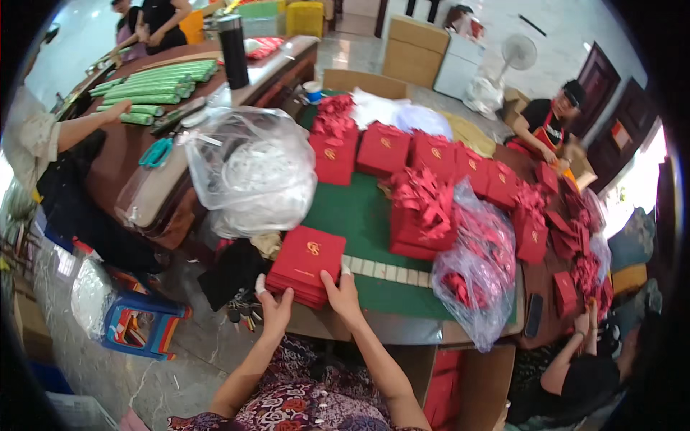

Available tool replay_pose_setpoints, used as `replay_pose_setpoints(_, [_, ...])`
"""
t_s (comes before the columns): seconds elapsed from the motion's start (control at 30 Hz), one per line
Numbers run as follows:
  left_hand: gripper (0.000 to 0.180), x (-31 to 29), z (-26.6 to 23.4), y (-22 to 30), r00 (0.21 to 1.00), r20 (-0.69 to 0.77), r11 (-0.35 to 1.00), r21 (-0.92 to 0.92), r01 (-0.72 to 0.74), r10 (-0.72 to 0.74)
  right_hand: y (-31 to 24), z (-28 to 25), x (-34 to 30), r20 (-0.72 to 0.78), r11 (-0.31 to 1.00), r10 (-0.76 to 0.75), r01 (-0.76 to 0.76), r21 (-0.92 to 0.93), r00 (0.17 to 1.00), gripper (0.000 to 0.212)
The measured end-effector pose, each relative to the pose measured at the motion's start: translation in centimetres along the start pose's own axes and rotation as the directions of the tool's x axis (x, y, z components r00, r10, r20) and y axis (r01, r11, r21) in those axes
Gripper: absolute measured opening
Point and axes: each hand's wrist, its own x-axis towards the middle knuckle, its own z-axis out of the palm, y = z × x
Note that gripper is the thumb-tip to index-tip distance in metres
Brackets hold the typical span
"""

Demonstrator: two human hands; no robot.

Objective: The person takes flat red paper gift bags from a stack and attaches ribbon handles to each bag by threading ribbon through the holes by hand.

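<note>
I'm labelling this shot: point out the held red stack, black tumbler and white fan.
Red stack (305, 261): head view, top face.
Black tumbler (233, 54): head view, side.
White fan (519, 52): head view, grille.

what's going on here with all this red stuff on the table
A person holds a stack of flat red packets at the near edge of a green tabletop, with the left hand on its left side and the right hand on its right. Red gift bags stand in a row beyond it, and a clear plastic bag with red contents lies further right.
</note>
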Motion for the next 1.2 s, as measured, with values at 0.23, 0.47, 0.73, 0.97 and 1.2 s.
replay_pose_setpoints(0.23, [0.085,-3.5,-1.1,0.8,0.980,0.052,0.917,0.346,-0.199,0.193,2.1,0.2,-1.4,-0.012,0.979,0.096,-0.092,0.183,0.995,0.062])
replay_pose_setpoints(0.47, [0.080,-4.9,0.7,5.0,0.836,0.341,0.563,0.623,-0.544,0.430,0.9,-1.2,-0.1,-0.184,0.990,0.137,-0.127,0.065,0.973,0.058])
replay_pose_setpoints(0.73, [0.083,-2.9,2.1,3.9,0.671,0.582,0.380,0.554,-0.741,0.459,2.6,-1.2,0.7,0.055,0.957,0.209,-0.216,0.192,0.976,0.045])
replay_pose_setpoints(0.97, [0.087,-2.0,1.7,2.5,0.655,0.663,0.273,0.596,-0.755,0.363,2.3,-3.7,-0.3,-0.026,0.872,0.278,-0.241,0.427,0.960,0.029])
replay_pose_setpoints(1.2, [0.081,-2.4,1.2,3.1,0.712,0.645,0.267,0.660,-0.702,0.278,5.3,-11.0,-5.5,-0.248,0.935,0.223,-0.135,0.329,0.943,0.027])
